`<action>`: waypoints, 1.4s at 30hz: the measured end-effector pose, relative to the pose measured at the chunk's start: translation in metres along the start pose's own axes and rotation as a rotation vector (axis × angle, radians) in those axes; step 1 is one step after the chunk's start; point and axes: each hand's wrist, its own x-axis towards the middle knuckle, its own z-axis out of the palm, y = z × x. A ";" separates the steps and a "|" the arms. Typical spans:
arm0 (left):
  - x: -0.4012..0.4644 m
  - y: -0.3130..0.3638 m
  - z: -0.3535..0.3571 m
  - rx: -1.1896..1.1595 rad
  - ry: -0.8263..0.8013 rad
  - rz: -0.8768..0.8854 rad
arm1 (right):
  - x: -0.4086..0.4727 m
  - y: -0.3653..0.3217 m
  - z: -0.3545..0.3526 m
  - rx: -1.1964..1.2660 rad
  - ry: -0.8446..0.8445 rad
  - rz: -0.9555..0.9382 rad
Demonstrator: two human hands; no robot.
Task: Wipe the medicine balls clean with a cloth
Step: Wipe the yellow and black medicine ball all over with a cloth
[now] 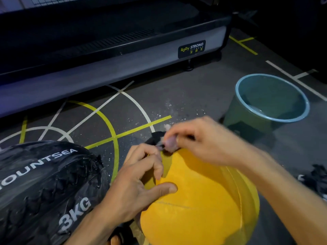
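A yellow medicine ball (200,206) sits low in the middle of the head view. My left hand (139,183) rests on its left side, thumb pressed on the yellow surface and fingers curled toward the top. My right hand (200,138) is over the ball's far top edge, blurred, and grips a small pinkish and dark cloth (166,140) against the ball. A black medicine ball (44,190) marked 3KG lies at the lower left, beside my left forearm.
A green bucket (246,117) with a blue rim stands on the floor at the right, with water inside. A treadmill base (106,68) runs across the back. A dark object (316,179) lies at the right edge. Painted lines cross the floor (185,92).
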 end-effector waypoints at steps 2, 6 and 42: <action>-0.002 0.000 0.001 0.008 -0.010 0.002 | 0.007 0.009 -0.021 -0.271 0.080 0.213; 0.002 0.001 0.000 0.014 0.004 0.004 | 0.002 -0.022 -0.008 -0.099 0.246 0.010; 0.002 -0.011 -0.007 -0.090 0.037 -0.069 | -0.029 0.002 -0.012 0.232 0.157 0.151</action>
